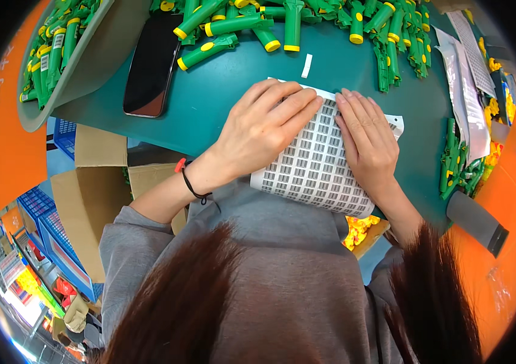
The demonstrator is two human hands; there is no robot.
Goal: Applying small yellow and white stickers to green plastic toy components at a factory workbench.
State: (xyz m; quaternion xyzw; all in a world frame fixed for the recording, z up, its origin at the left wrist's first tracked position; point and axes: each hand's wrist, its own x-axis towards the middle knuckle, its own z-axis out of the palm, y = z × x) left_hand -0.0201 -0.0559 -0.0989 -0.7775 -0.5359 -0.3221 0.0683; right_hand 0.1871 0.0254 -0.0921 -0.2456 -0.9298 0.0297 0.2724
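Observation:
A white label sheet (306, 170) printed with rows of small barcodes lies under both my hands, its lower end curling over the near edge of the green table. My left hand (273, 124) rests on the sheet's upper left with fingers bent and pressed together; its thumb is hidden. Stretched out and lying flat, the fingers of my right hand (367, 136) cover the upper right part. A strip of paper with a hole (396, 125) sticks out beside that hand. Just beyond the sheet, a single small white label strip (307, 65) lies on the table.
Green plastic tubes with yellow ends (227, 27) are heaped along the far side. More fill a grey bin (82, 67) at left, beside a black phone (152, 67). Plastic-wrapped sheets (464, 91) lie at right, near a grey roll (476, 223). An open cardboard box (88, 212) stands below left.

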